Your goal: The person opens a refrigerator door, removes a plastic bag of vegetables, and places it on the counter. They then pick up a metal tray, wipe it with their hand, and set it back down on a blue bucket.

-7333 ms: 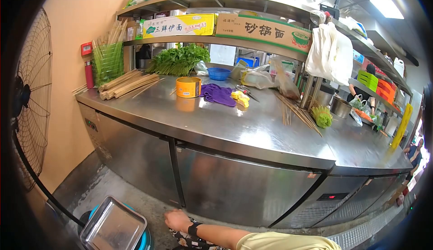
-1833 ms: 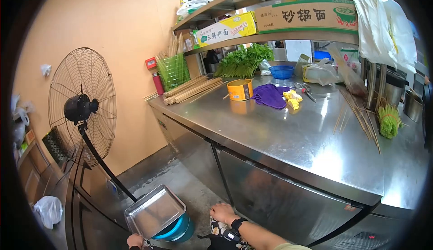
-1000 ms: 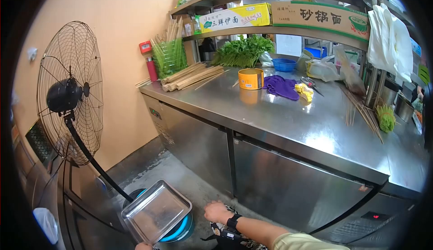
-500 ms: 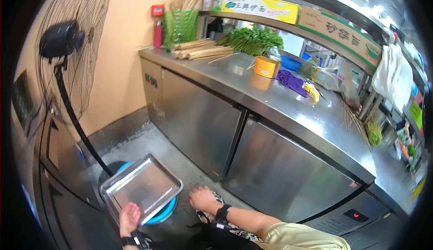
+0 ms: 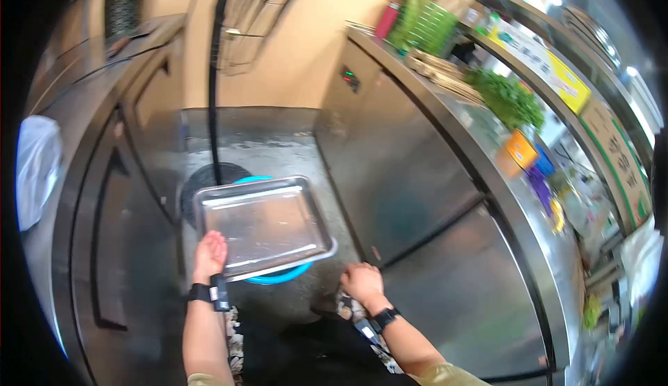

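Observation:
A shallow rectangular metal tray (image 5: 271, 222) rests across a blue basin (image 5: 282, 274) near the floor; most of the basin is hidden beneath it. At the tray's near left corner is my left hand (image 5: 210, 255), palm turned inward and fingers loosely apart, overlapping the tray's edge in this view. My right hand (image 5: 362, 283) lies palm down over my knee, to the right of the tray, with nothing in it. Both wrists wear black bands.
A black fan pole (image 5: 214, 87) stands behind the tray. Steel cabinets (image 5: 417, 170) line the right, with leafy greens (image 5: 506, 99), wooden sticks (image 5: 445, 74) and an orange tub (image 5: 517, 153) on top. Another steel cabinet (image 5: 149, 142) with a white bag (image 5: 36, 170) borders the left.
The view has swung left and down, so the tray now appears nearer the middle. My left hand stays by the tray's corner, and my right hand remains on my knee.

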`<state>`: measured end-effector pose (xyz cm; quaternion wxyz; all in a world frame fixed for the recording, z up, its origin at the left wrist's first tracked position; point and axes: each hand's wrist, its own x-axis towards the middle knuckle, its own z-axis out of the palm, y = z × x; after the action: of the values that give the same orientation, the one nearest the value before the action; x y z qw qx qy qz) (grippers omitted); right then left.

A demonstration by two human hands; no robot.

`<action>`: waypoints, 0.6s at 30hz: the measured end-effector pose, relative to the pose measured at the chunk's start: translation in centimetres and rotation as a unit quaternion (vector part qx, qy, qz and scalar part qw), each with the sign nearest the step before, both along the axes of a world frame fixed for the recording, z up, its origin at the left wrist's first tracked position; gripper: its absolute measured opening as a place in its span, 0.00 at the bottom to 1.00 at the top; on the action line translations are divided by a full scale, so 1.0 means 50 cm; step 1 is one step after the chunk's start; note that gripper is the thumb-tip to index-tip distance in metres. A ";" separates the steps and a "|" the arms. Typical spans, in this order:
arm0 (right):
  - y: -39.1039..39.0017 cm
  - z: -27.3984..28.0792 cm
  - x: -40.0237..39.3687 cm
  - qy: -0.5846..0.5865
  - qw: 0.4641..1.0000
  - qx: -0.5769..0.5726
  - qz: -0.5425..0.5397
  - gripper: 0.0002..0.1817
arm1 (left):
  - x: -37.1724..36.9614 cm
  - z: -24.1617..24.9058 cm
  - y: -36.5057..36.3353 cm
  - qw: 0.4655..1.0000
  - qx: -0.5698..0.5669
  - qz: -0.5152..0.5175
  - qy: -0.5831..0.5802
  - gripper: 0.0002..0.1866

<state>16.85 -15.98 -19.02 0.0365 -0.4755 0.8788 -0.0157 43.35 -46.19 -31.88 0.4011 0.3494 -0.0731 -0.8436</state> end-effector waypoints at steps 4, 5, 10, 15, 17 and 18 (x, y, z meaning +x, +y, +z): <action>-0.002 -0.003 0.003 -0.006 0.999 -0.030 0.011 0.13 | 0.011 -0.014 0.016 0.995 -0.078 -0.044 0.049 0.06; -0.004 -0.002 0.005 -0.008 0.999 -0.032 0.011 0.13 | 0.006 0.003 0.023 0.999 -0.041 -0.018 0.024 0.07; -0.001 -0.018 -0.006 -0.005 0.999 -0.029 0.013 0.11 | 0.003 0.067 0.041 0.993 0.045 0.067 -0.082 0.10; 0.001 -0.018 -0.006 -0.003 0.999 -0.049 0.018 0.10 | 0.008 0.067 0.047 0.992 0.050 0.065 -0.098 0.12; 0.005 -0.024 -0.010 0.001 0.998 -0.055 0.017 0.10 | 0.006 0.077 0.053 0.991 0.054 0.068 -0.106 0.12; 0.007 -0.024 -0.009 0.009 0.997 -0.075 0.024 0.08 | -0.001 0.084 0.062 0.990 0.055 0.065 -0.110 0.12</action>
<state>16.40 -15.60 -20.22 -0.0068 -0.4981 0.8638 -0.0761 43.30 -43.12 -27.68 0.4251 0.4658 -0.0475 -0.7746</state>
